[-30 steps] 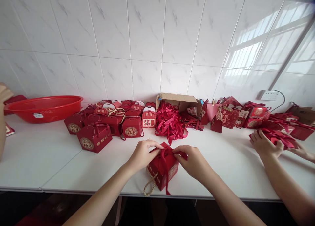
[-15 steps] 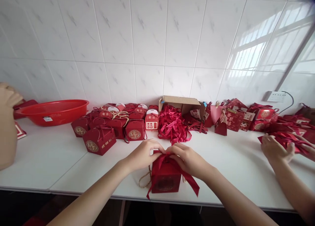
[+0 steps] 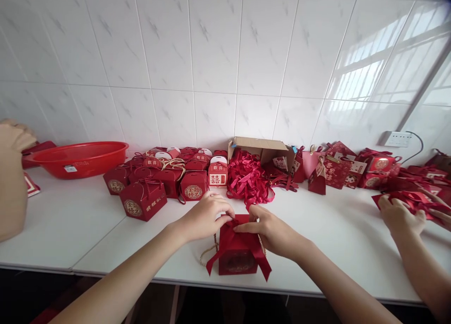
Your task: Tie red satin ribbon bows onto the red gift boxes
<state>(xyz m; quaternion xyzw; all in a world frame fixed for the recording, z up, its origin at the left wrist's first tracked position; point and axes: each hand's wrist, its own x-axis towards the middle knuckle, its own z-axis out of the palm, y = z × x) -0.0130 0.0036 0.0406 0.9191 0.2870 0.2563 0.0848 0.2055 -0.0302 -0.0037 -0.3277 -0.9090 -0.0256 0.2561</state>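
Observation:
Right in front of me on the white table stands a red gift box (image 3: 238, 260) with a gold emblem on its front. A red ribbon (image 3: 259, 259) is tied at its top, and its two tails hang down over the front. My left hand (image 3: 208, 217) pinches the ribbon at the left of the knot. My right hand (image 3: 268, 230) is at the knot's right, its index finger stretched across and pressing on the ribbon, other fingers curled. A twisted gold cord (image 3: 206, 256) loops out from the box's left side.
Finished-looking red boxes (image 3: 143, 201) cluster at the back left, beside a red basin (image 3: 81, 160). Behind my hands lies a heap of red ribbons (image 3: 248, 178) before a cardboard box (image 3: 262, 144). At the right, another person's hands (image 3: 401, 216) hold a red item.
My right hand has drawn back slightly and now points a finger onto the knot. The ribbon tails have shifted and lie wider and flatter over the box front.

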